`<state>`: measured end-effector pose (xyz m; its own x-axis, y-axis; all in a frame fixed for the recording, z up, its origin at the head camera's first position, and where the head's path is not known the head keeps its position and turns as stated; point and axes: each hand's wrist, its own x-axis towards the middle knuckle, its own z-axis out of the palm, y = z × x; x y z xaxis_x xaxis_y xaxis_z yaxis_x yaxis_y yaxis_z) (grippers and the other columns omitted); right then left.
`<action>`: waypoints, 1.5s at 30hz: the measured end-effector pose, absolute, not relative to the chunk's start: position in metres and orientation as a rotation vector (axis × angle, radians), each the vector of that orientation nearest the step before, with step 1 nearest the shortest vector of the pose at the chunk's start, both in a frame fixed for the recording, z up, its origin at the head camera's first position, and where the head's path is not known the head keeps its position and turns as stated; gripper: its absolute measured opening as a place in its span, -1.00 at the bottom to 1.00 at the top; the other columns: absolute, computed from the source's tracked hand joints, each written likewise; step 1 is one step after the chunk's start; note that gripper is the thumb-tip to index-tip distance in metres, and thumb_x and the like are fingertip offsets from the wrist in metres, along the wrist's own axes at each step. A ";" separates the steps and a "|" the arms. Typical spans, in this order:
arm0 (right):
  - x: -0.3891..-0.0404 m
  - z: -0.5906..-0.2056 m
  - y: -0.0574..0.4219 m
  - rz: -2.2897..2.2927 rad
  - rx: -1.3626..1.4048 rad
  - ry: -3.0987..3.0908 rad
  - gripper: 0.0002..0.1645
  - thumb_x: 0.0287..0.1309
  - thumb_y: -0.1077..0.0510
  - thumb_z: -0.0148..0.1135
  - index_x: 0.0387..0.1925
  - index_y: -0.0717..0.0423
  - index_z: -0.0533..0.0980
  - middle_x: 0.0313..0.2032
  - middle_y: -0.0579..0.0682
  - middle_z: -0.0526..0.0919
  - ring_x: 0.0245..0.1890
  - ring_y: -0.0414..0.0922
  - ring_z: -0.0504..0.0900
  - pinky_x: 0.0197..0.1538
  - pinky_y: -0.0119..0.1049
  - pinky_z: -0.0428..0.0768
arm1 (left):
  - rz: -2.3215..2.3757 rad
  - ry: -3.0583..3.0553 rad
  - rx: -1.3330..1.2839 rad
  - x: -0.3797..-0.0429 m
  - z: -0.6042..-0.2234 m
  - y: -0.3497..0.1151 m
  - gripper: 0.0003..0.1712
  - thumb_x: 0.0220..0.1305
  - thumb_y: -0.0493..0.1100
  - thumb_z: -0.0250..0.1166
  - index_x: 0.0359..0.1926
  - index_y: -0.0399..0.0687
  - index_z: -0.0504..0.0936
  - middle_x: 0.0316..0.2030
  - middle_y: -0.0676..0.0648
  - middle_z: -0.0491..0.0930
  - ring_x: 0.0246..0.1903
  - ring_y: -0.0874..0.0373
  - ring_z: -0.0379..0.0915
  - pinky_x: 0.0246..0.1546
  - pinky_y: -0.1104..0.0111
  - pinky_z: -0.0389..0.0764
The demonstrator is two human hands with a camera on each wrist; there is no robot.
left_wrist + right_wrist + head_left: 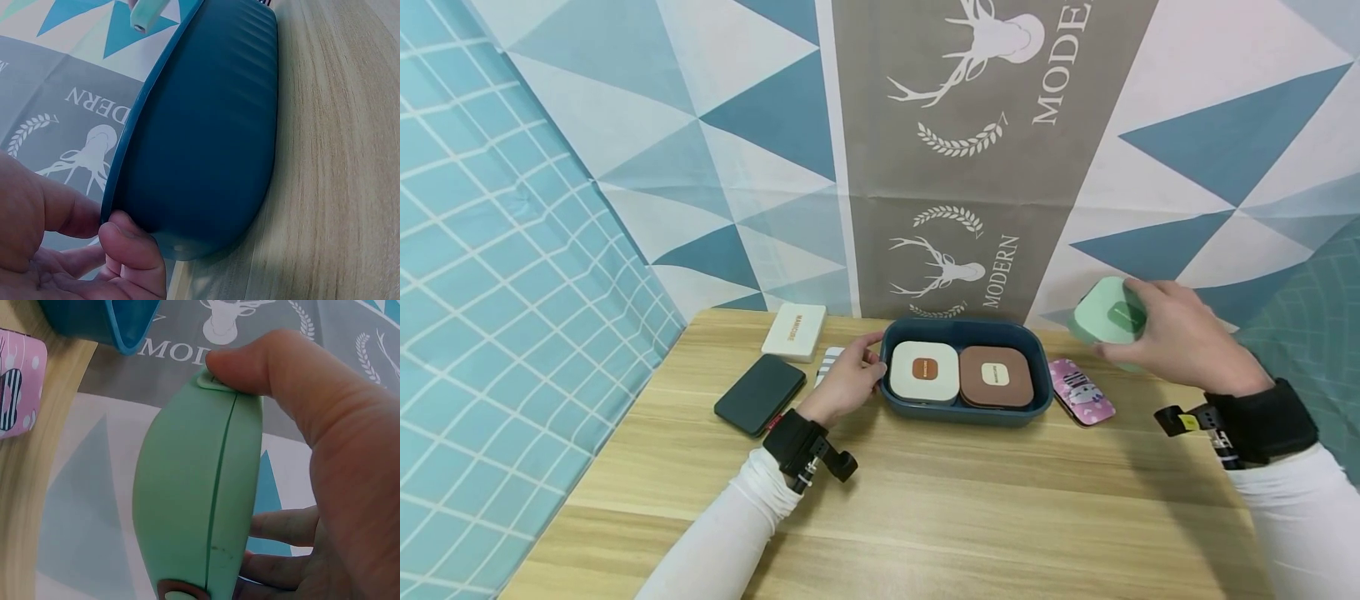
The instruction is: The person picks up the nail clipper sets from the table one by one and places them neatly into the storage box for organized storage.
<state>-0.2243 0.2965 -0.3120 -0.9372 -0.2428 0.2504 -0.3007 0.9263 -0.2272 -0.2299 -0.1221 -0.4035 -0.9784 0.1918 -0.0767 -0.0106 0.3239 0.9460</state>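
Left of frame centre, the left hand [850,379] is pinching the rim of the blue bin [958,413], apparently steadying it. At centre, the bin is keeping white [925,371] and brown [996,377] cases upright-facing, side by side; centre right, the right hand [1187,337] is gripping a green case [1108,312] aloft, thumb opposing fingers, presumably for security.

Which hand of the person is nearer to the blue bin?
Left. The left hand grips the rim of the blue bin; the right hand is beyond its right end, apart, holding a green case.
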 end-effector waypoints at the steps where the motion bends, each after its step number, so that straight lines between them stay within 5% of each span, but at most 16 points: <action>1: -0.225 -0.312 0.295 0.386 0.424 -2.861 0.27 -0.16 -0.33 0.44 0.36 0.38 0.14 0.04 0.38 0.34 -0.13 0.22 0.30 -0.30 0.05 0.37 | 1.725 2.409 0.171 -0.230 -0.404 -0.122 -0.41 0.42 -0.32 0.02 0.42 -0.07 0.18 -0.22 -0.17 0.37 -0.46 0.00 0.40 -0.54 0.34 0.41; 30: -0.245 -0.314 0.255 0.399 0.640 -2.840 0.33 -0.36 -0.39 0.51 0.34 0.29 0.23 0.19 0.32 0.31 0.00 0.13 0.32 -0.15 -0.01 0.44 | 1.712 2.418 0.224 -0.229 -0.400 -0.123 -0.40 0.42 -0.32 0.03 0.43 -0.05 0.16 -0.24 -0.17 0.37 -0.42 -0.11 0.42 -0.52 0.32 0.38; 45: -0.251 -0.320 0.237 0.366 0.769 -2.801 0.25 -0.36 -0.26 0.56 0.31 0.32 0.27 0.22 0.28 0.32 0.04 0.11 0.34 -0.07 -0.01 0.44 | 1.720 2.419 0.225 -0.228 -0.403 -0.123 -0.40 0.41 -0.33 0.02 0.43 -0.06 0.16 -0.26 -0.16 0.36 -0.46 -0.05 0.41 -0.53 0.33 0.38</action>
